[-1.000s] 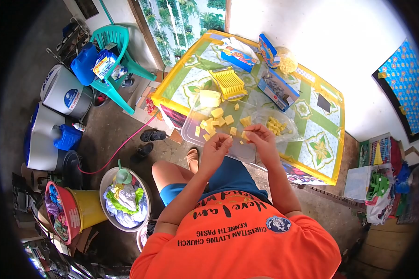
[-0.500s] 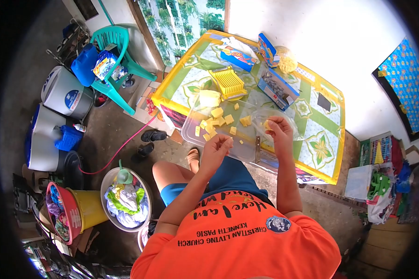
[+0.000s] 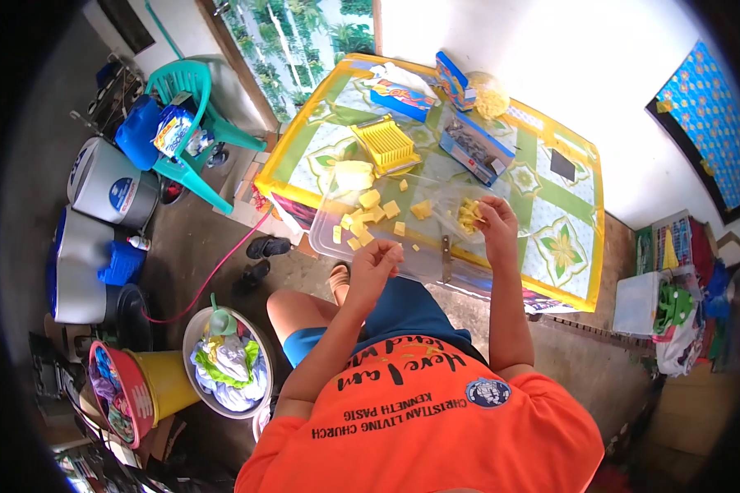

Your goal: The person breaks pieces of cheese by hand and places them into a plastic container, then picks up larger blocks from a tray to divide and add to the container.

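Table [image 3: 561,261]: yellow pieces [image 3: 370,199]; shirt [image 3: 436,448] reads "CHRISTIAN LIVING CHURCH".

Yellow chunks [image 3: 369,199] are blocky and uneven in size, lying loosely scattered (some touching, others apart) on the clear plastic tray [image 3: 419,261] on the table [image 3: 580,283]. Small yellow pieces [image 3: 469,215] lie clustered in the clear container [image 3: 450,200], the cluster partly hidden.

Left hand [image 3: 377,263] pinched, right hand [image 3: 499,220] extended, elbows bent
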